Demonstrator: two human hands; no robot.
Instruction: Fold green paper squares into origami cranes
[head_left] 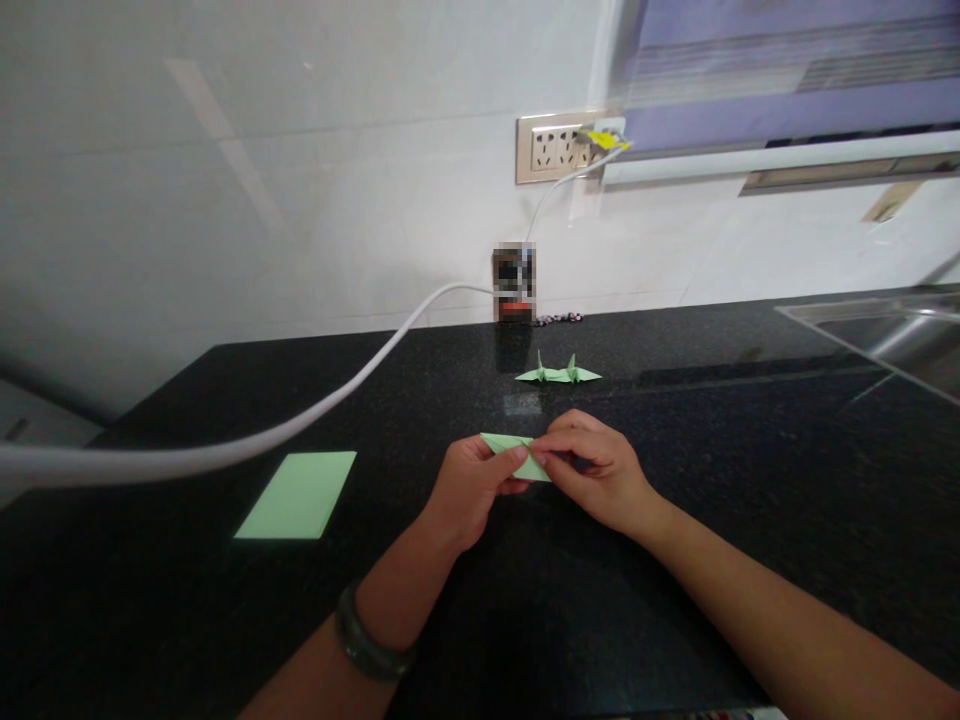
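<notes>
A small piece of folded light green paper (pixel 504 441) is held up between both hands, above the dark counter. My left hand (pixel 471 490) grips it from the left, thumb on top and fingers underneath. At its right edge, the thumb and fingertips of my right hand (pixel 600 465) pinch the paper. Fingers cover part of the folds. Just beyond the hands stand two light green origami cranes (pixel 558 376), side by side and touching. To the left, a stack of light green paper sheets (pixel 297 496) lies flat on the counter.
A white cable (pixel 352 385) crosses the left side in front of me, leading to a blurred-out object (pixel 514 282) against the wall. Behind it is a wall socket (pixel 555 147) with a plug. A beaded string (pixel 559 319) lies nearby. A metal sink (pixel 892 325) is at the right.
</notes>
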